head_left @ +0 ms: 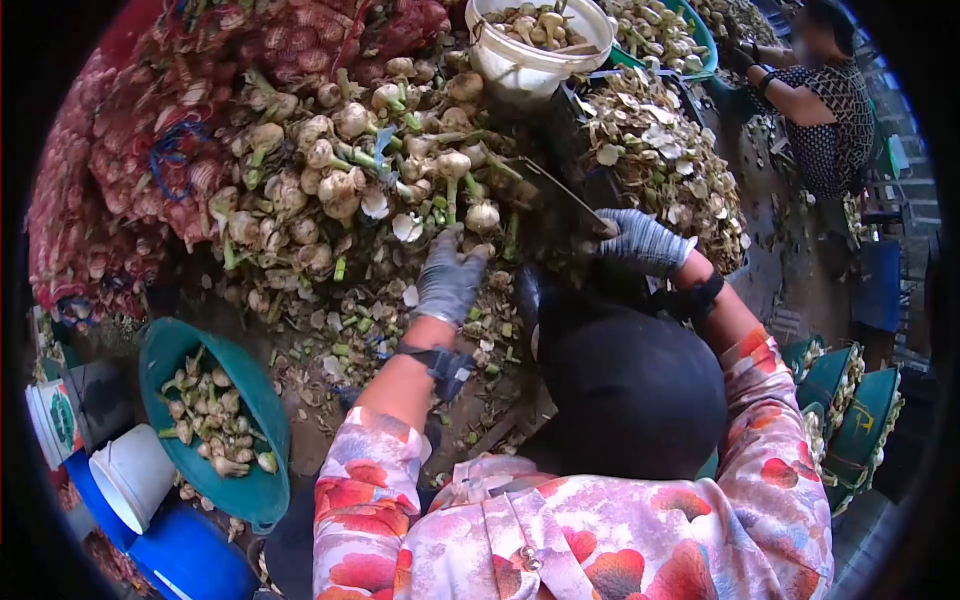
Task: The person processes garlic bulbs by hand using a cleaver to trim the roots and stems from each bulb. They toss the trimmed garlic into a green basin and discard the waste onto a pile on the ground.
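My left hand (447,278), in a grey glove, reaches to the lower edge of a heap of garlic bulbs (340,190) with stems. Its fingers are stretched forward, thumb apart, just below a pale garlic bulb (482,217); no bulb shows clearly in its grasp. My right hand (645,242), in a striped grey glove, is closed around the handle of a knife (565,193). The blade points up and left toward the heap, apart from the bulbs. Cut stems and peelings (345,345) lie below the heap.
Red mesh sacks (120,170) of garlic stand at the left. A green tub (270,470) holds trimmed bulbs, beside a white bucket (135,475). Ahead are a white bucket (540,75) and a crate piled with peelings (660,150). Another person (825,110) sits at the upper right.
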